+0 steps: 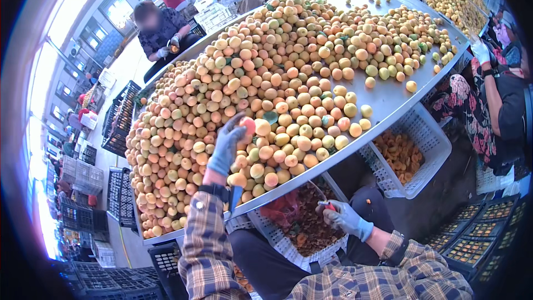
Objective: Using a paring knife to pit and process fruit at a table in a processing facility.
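Observation:
A wide metal-rimmed table (387, 96) lies before me, heaped with apricots (266, 79) in yellow, orange and pale green. My left hand (227, 146), in a blue-grey glove, reaches over the near part of the heap. Its fingers close around a reddish apricot (247, 125); a paler one (262, 127) sits right beside it. Below the table's edge, my right hand (347, 218), gloved alike, grips a small tool by its red handle (329, 205). A thin, curved metal part extends from it. Under that hand stands a white crate (270, 239) of brownish scraps with red netting.
A white perforated basket (433, 133) of orange apricot halves stands below the table at right. Across the table, a gloved person (162, 33) handles fruit; another person (495, 91) sits at right. Black crates (120, 196) line the left floor, and filled trays (470, 237) lie lower right.

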`<state>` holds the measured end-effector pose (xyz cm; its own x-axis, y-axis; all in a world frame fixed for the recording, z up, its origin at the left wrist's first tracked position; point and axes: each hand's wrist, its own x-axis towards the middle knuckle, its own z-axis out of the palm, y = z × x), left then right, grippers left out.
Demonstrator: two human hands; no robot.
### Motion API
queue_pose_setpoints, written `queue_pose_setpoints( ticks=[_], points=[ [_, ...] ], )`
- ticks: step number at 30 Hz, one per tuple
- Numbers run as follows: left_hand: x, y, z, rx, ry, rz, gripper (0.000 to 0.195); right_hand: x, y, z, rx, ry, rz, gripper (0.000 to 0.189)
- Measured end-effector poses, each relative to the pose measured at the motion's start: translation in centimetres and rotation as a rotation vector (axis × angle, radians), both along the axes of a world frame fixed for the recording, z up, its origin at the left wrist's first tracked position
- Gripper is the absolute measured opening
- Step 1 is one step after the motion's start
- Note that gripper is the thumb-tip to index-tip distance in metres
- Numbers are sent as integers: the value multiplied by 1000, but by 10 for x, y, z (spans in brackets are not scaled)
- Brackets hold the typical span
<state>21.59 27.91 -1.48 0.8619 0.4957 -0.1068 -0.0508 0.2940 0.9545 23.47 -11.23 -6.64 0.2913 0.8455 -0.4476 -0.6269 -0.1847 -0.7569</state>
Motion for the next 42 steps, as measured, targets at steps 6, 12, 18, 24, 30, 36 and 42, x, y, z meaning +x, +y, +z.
queue_pose_setpoints(
  ticks=[6,12,18,24,30,36,42],
  points=[
    [-74,-154,10,-668,-229,-53,50,-4,-10,1,92,-150,-105,37],
    [-112,-247,-1,-158,-82,-15,68,-19,-39,50,146,-399,15,31],
    [-134,-276,-6,-25,0,-99,59,-28,-58,72,134,-404,144,36],
    [-148,-289,-7,-160,-35,-136,57,-40,-66,71,93,-495,149,35],
    [-155,-303,-7,-563,-255,-7,57,-51,-74,55,77,-793,195,39],
    [-154,-304,-14,-536,-247,-42,58,-53,-70,48,125,-810,224,42],
    [-147,-303,-16,-541,-195,-41,57,-49,-67,53,94,-398,301,41]
  ],
)
